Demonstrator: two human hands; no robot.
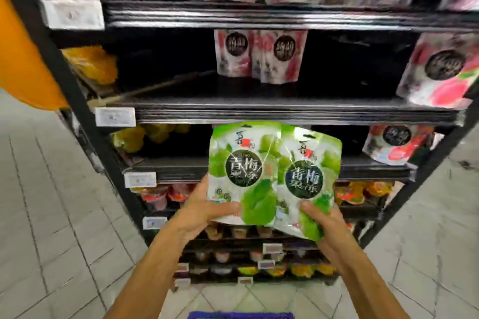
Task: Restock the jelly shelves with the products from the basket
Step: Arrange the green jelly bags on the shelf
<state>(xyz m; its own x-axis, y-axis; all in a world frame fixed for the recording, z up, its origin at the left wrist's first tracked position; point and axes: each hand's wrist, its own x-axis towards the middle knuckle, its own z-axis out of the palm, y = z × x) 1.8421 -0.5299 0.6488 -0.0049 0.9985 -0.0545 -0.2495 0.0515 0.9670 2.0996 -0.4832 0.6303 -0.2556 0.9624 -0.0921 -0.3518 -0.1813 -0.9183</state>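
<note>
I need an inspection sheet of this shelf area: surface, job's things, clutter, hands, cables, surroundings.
Surface: black shelf unit, middle tier mostly bare.
Job's things: two green jelly pouches, held overlapping in front of the shelves; blue basket at the bottom edge.
Clutter: nothing seen.
Hands: left hand grips the left pouch, right hand grips the right pouch.
Cables: nothing seen.
Surroundings: pink pouches, price tags, tiled floor.

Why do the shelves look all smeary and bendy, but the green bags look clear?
In the head view, the shelf edges and the price tags are streaked by motion blur, and the wide-angle lens bows the rack outward; the two green bags, held by the left hand and right hand, stay sharp enough to read, with slight glare on the plastic.
</note>
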